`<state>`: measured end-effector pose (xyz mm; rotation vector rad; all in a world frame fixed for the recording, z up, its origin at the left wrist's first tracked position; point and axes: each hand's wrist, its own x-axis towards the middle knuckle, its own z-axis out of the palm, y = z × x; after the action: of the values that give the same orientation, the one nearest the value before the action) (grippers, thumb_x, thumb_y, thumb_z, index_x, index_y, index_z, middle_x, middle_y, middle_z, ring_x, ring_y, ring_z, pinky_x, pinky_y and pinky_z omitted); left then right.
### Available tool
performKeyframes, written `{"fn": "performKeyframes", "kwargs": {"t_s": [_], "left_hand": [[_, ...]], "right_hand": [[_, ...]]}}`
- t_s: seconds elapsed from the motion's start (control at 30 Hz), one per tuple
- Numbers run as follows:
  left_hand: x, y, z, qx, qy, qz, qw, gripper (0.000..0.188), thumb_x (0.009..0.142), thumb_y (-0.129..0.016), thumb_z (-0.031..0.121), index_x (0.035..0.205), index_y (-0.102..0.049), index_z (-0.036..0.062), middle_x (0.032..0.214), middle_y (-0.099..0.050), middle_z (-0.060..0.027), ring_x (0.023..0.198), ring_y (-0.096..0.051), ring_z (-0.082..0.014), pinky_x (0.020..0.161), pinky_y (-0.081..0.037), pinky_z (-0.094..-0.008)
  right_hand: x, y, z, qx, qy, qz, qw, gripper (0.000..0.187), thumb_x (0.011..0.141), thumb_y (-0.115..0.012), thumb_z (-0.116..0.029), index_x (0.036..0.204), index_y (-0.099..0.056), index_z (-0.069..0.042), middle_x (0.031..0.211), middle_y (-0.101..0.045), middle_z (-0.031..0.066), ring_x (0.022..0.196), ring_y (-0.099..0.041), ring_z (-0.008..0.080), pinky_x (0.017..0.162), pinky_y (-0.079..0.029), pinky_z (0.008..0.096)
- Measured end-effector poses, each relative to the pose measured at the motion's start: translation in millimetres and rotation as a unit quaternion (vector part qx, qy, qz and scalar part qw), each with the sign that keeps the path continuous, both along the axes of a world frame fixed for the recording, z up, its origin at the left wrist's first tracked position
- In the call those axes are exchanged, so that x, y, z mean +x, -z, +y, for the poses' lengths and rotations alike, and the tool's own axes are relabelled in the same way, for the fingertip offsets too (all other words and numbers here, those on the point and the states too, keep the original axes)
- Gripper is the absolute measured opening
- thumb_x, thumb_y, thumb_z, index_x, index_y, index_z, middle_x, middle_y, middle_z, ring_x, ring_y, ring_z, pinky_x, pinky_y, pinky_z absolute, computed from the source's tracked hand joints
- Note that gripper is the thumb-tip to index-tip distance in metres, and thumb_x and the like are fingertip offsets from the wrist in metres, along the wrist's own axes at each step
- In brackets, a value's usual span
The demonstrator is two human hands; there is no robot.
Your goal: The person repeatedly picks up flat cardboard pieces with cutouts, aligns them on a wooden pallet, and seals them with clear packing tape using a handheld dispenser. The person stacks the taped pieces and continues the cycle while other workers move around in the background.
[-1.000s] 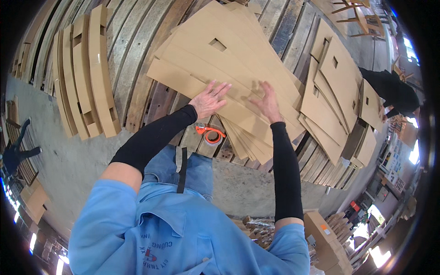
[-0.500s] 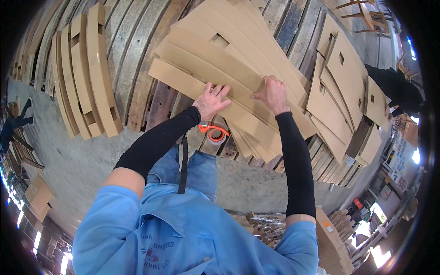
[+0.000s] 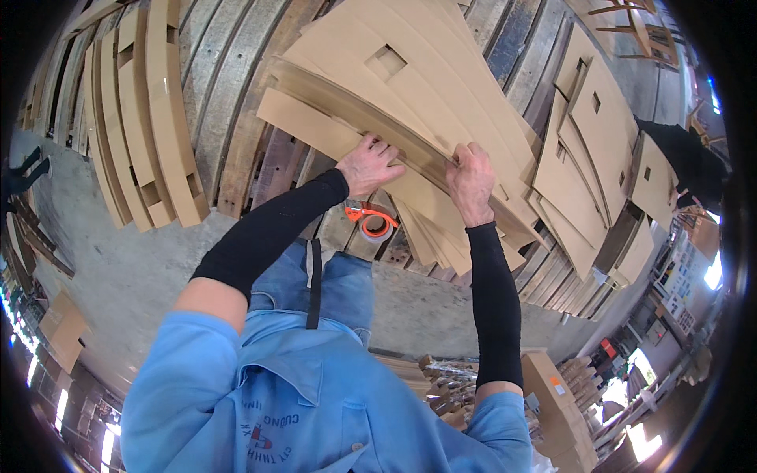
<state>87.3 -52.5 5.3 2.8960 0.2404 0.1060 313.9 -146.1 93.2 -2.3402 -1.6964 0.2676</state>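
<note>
A flat brown cardboard sheet (image 3: pixel 315 126) lies at the front of a fanned stack of cardboard sheets (image 3: pixel 441 71). Along a crease, one long strip of it stands raised, leaving a shadowed channel behind. My left hand (image 3: pixel 369 165) curls its fingers over the raised edge near the middle. Further right, my right hand (image 3: pixel 471 181) grips that edge between thumb and bent fingers. Just below my left hand, an orange tape dispenser (image 3: pixel 372 219) with a roll of tape rests on the wooden slats.
Several folded cardboard lengths (image 3: pixel 158 118) stand side by side at the left on wooden pallets (image 3: pixel 229 94). More slotted cardboard sheets (image 3: pixel 587 150) lie to the right. A person in dark clothing (image 3: pixel 686 158) is at the far right. Wooden chairs (image 3: pixel 639 31) stand at the back right.
The sheet's long strip has been bent upward along its crease. My right hand has closed on its edge, and the fingers of my left hand have curled further over it.
</note>
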Motion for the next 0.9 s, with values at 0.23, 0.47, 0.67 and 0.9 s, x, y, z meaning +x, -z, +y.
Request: {"fn": "performKeyframes", "kwargs": {"t_s": [0.23, 0.47, 0.67, 0.9], "left_hand": [[2, -9, 1, 0.007, 0.002, -0.051, 0.999, 0.031, 0.079, -0.072, 0.029, 0.107, -0.066, 0.0193, 0.127, -0.063, -0.0137, 0.119, -0.061, -0.0314, 0.106, -0.04, -0.0577], [15, -16, 17, -0.091, 0.029, 0.12, 0.988, 0.048, 0.075, -0.076, 0.028, 0.121, -0.065, 0.0179, 0.129, -0.065, -0.0147, 0.122, -0.063, -0.0336, 0.11, -0.043, -0.0522], [15, 11, 11, -0.14, 0.016, 0.03, 0.99, 0.044, 0.077, -0.073, 0.026, 0.119, -0.064, 0.0142, 0.124, -0.067, -0.0167, 0.118, -0.065, -0.0355, 0.102, -0.051, -0.0486], [-17, 4, -1, -0.024, 0.075, -0.071, 0.994, 0.019, 0.087, -0.06, 0.029, 0.101, -0.066, 0.0167, 0.122, -0.066, -0.0101, 0.12, -0.062, -0.0305, 0.103, -0.049, -0.0464]], "right_hand": [[18, 6, 9, -0.112, 0.001, 0.038, 0.993, 0.021, 0.079, -0.079, -0.016, 0.088, -0.063, -0.006, 0.086, -0.069, 0.0156, 0.085, -0.068, 0.0388, 0.071, -0.052, 0.0485], [0, -5, 4, -0.085, -0.025, 0.024, 0.996, 0.016, 0.08, -0.075, -0.009, 0.09, -0.063, -0.005, 0.086, -0.07, 0.0166, 0.081, -0.069, 0.0396, 0.071, -0.054, 0.0477], [-47, 9, -48, 0.004, -0.017, 0.059, 0.998, 0.029, 0.084, -0.074, -0.016, 0.107, -0.061, -0.003, 0.111, -0.065, 0.0199, 0.106, -0.063, 0.0408, 0.089, -0.051, 0.0515], [-79, 13, -61, -0.012, -0.009, -0.005, 1.0, 0.086, 0.075, -0.088, -0.042, 0.144, -0.051, -0.004, 0.149, -0.047, 0.0242, 0.143, -0.039, 0.045, 0.115, -0.031, 0.0635]]}}
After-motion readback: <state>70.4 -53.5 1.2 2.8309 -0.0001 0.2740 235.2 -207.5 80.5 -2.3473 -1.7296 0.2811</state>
